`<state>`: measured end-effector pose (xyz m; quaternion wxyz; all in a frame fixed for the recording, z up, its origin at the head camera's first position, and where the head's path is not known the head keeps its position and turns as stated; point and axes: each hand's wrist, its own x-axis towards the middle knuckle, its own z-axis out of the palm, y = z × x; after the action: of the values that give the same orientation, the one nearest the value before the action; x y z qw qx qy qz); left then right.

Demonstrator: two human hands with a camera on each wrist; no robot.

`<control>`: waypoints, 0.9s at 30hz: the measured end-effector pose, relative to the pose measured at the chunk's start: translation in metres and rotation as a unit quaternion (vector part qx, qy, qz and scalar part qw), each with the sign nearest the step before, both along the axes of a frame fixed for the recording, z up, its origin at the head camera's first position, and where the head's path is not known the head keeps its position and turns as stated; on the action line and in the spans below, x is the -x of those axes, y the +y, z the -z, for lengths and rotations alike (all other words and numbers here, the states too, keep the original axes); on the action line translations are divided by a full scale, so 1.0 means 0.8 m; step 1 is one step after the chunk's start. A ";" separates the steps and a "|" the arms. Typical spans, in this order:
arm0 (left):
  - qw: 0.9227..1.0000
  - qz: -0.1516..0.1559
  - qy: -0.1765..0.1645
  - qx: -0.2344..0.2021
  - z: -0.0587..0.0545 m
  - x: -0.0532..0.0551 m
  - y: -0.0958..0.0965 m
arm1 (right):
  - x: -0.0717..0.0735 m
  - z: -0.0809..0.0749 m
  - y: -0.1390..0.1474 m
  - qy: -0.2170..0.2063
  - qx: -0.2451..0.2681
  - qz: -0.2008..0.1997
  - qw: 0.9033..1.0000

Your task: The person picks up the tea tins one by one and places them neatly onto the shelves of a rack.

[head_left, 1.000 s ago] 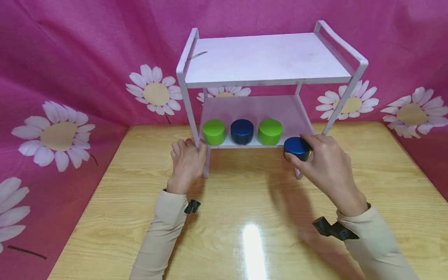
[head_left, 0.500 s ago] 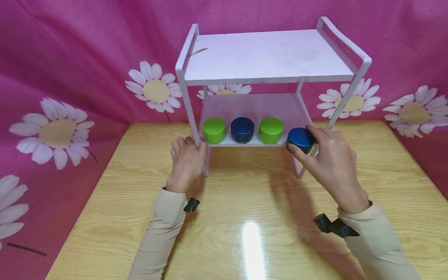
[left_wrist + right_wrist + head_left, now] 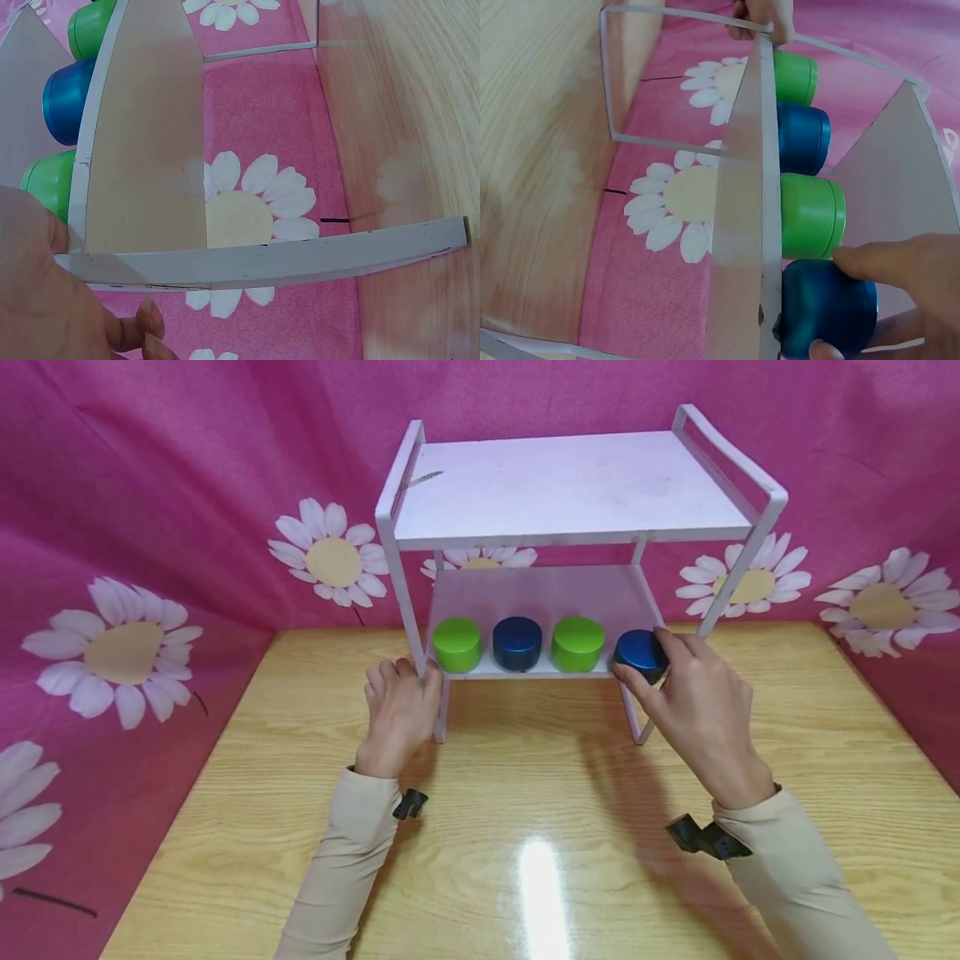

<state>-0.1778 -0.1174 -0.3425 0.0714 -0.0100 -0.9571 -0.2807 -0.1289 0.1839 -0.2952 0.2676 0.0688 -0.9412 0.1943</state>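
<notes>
My right hand [image 3: 701, 710] holds a blue round tin [image 3: 639, 653] between thumb and fingers at the right end of the rack's lower shelf [image 3: 540, 589]. In the right wrist view, this blue tin [image 3: 825, 307] stands upright at the shelf's front edge, its base against or very near the surface. To its left are a green tin [image 3: 577, 643], a second blue tin [image 3: 517, 643] and another green tin [image 3: 457, 645] in a row. My left hand [image 3: 397, 714] grips the rack's left front post at the lower shelf's corner; some of its fingers are hidden in the head view.
The white two-tier rack [image 3: 570, 485] stands on a wooden table [image 3: 480, 802], its top shelf bounded by raised side rails. Behind and to the sides hangs a pink cloth [image 3: 187, 460] with large daisies. Slanted right post [image 3: 738, 568] rises close to my right hand.
My right hand has raised the blue tin from in front of the lower shelf's edge up to shelf level, beside the green tin. My left hand stays on the post.
</notes>
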 end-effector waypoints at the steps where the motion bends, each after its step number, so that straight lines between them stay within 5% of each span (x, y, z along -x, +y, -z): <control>1: 1.000 0.000 -0.001 0.000 0.000 0.000 0.000 | 0.001 0.000 0.000 -0.001 0.000 0.002 1.000; 27: 1.000 -0.005 0.002 -0.003 0.000 0.001 0.001 | 0.013 0.003 0.000 -0.001 -0.009 0.006 1.000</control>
<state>-0.1782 -0.1163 -0.3424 0.0746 -0.0051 -0.9561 -0.2832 -0.1390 0.1842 -0.2980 0.2672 0.0655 -0.9436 0.1844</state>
